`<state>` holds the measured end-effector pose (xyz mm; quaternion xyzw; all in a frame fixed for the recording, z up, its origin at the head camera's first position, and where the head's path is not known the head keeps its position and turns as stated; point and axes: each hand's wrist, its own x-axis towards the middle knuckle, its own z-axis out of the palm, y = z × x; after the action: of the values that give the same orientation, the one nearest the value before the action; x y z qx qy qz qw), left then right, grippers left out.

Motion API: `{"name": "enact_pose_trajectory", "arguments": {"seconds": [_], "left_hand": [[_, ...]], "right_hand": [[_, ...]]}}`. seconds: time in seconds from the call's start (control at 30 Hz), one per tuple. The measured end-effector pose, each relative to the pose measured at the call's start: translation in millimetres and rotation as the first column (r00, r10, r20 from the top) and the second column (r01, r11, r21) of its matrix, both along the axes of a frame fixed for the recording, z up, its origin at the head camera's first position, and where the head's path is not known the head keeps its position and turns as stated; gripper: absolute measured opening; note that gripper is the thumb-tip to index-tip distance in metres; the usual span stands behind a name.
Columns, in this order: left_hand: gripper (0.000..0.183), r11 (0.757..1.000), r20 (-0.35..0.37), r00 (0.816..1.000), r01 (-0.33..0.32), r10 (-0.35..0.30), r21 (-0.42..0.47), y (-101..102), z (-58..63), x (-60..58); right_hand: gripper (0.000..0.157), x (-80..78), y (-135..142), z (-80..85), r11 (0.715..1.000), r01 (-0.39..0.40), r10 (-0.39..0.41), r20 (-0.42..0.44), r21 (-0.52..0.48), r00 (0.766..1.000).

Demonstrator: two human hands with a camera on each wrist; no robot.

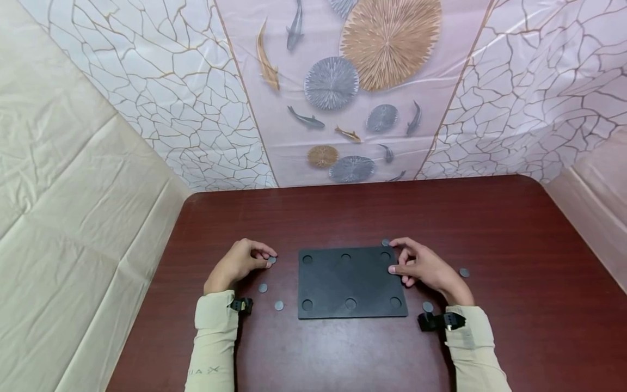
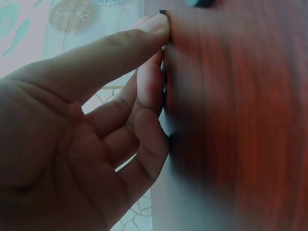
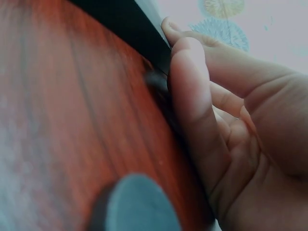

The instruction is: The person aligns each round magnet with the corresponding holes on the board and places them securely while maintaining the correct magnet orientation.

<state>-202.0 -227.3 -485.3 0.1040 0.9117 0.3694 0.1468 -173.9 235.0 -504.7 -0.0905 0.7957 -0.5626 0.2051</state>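
Note:
A flat black board (image 1: 350, 286) with several round recesses lies on the table. To its left, my left hand (image 1: 240, 264) pinches a small grey disc (image 1: 272, 261) between thumb and fingertip, close to the tabletop. The left wrist view shows the thumb (image 2: 156, 24) meeting the finger, with only a dark edge visible there. At the board's right edge is my right hand (image 1: 423, 267), its thumb resting on the board and its index finger reaching toward another disc (image 1: 385, 242) just behind the far right corner. Whether that finger touches the disc is hard to tell.
Two discs, one (image 1: 263, 288) and another (image 1: 278, 306), lie left of the board. On the right, one disc (image 1: 464, 272) lies beyond the hand and one (image 1: 428, 307) by the wrist. The brown table (image 1: 245, 218) meets a patterned cloth wall (image 1: 343, 136).

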Motion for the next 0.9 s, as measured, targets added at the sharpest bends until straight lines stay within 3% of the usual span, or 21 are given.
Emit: {"name": "enact_pose_trajectory", "arguments": {"seconds": [0.67, 0.9], "left_hand": [[0.013, 0.997, -0.059, 0.996, 0.067, -0.069, -0.023, 0.9, 3.0, -0.6], [0.012, 0.994, -0.037, 0.995, 0.092, -0.094, -0.056, 1.4, 4.1, 1.2]], "right_hand": [[0.065, -2.6, 0.7, -2.2, 1.0, -0.011, 0.011, -0.02, -0.009, 1.0], [0.065, -2.8, 1.5, -4.1, 1.0, -0.011, 0.011, -0.014, -0.008, 1.0]]}}
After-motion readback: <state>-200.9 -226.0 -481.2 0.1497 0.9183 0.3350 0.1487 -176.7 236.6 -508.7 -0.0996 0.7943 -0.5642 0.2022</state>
